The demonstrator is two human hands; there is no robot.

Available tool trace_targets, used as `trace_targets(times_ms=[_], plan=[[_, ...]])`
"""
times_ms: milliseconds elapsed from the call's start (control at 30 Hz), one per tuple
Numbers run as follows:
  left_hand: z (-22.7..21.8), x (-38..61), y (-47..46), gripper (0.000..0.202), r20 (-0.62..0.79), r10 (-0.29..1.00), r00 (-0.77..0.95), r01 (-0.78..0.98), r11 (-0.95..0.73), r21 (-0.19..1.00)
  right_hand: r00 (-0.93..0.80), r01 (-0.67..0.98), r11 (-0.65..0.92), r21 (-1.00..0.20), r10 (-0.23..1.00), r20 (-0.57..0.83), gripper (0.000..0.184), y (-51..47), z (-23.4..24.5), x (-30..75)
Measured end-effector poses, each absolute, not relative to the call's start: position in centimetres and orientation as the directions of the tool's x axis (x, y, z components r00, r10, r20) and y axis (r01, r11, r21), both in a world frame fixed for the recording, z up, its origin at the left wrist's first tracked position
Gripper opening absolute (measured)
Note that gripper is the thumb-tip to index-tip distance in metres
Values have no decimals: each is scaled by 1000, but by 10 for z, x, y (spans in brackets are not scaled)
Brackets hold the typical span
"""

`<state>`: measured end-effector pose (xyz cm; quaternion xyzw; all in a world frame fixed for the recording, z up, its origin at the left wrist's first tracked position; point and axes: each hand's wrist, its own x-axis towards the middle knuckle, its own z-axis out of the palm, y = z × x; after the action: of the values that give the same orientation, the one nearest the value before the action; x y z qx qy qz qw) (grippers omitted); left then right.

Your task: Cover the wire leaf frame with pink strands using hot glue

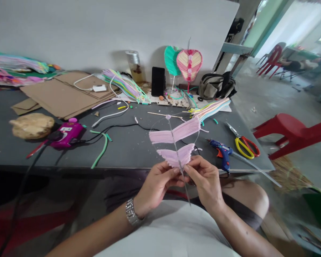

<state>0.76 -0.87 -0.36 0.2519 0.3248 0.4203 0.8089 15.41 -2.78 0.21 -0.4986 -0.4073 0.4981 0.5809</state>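
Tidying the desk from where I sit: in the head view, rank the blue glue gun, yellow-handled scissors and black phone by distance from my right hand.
From the right hand:
1. Blue glue gun, just right of it.
2. Yellow-handled scissors, farther right.
3. Black phone, upright by the back wall.

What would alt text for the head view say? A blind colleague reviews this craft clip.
Both hands, left hand and right hand, pinch a thin wire frame strung with pink and lilac pipe-cleaner rows above the lap. On the dark table behind lie a blue glue gun, yellow-handled scissors and cardboard.
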Motion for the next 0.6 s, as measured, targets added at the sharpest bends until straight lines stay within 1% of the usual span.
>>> trace_targets(times_ms=[200,433,600], plan=[[-2,7,-9,34,-320,844,430,-522,521,675,193,-121,39,-992,981,15,21,-27,2,155],[-5,7,-12,29,-277,859,430,-530,489,693,159,-185,-27,-982,986,-57,26,-31,0,153],[-3,6,-13,30,-257,881,397,-525,448,724,151,-135,-6,-991,988,-26,25,-32,0,152]])
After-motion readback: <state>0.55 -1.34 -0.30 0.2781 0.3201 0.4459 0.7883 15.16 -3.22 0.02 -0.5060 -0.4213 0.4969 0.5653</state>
